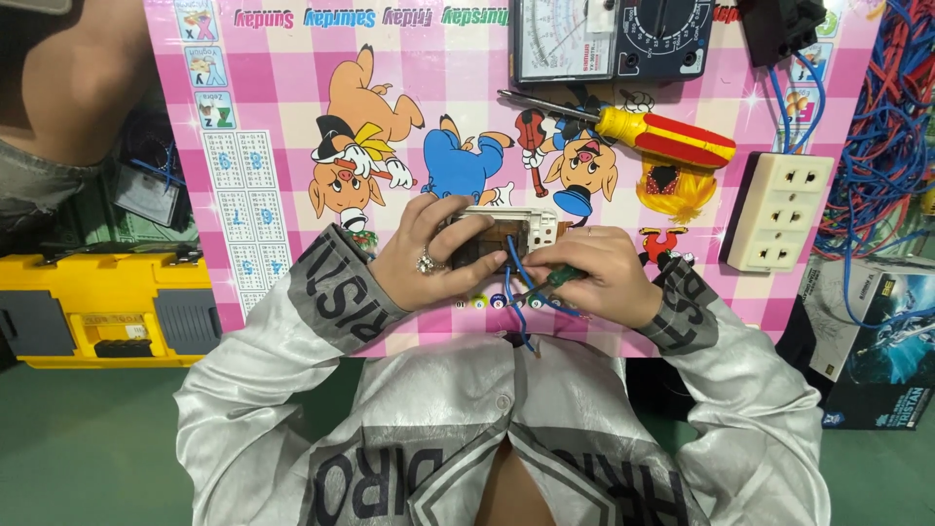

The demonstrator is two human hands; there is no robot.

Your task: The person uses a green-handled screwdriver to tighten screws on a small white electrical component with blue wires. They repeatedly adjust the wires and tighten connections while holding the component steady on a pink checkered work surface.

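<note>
My left hand, with a ring on one finger, grips a small white and brown electrical socket unit over a pink checked cartoon table. My right hand presses against the unit's right side and holds a slim green-handled tool. Blue wires run from the unit down between both hands toward my chest.
A red and yellow screwdriver lies beyond the hands. A black analog multimeter rests at the table's far edge. A cream triple socket strip sits at right, beside tangled blue and red wires. A yellow toolbox stands on the floor at left.
</note>
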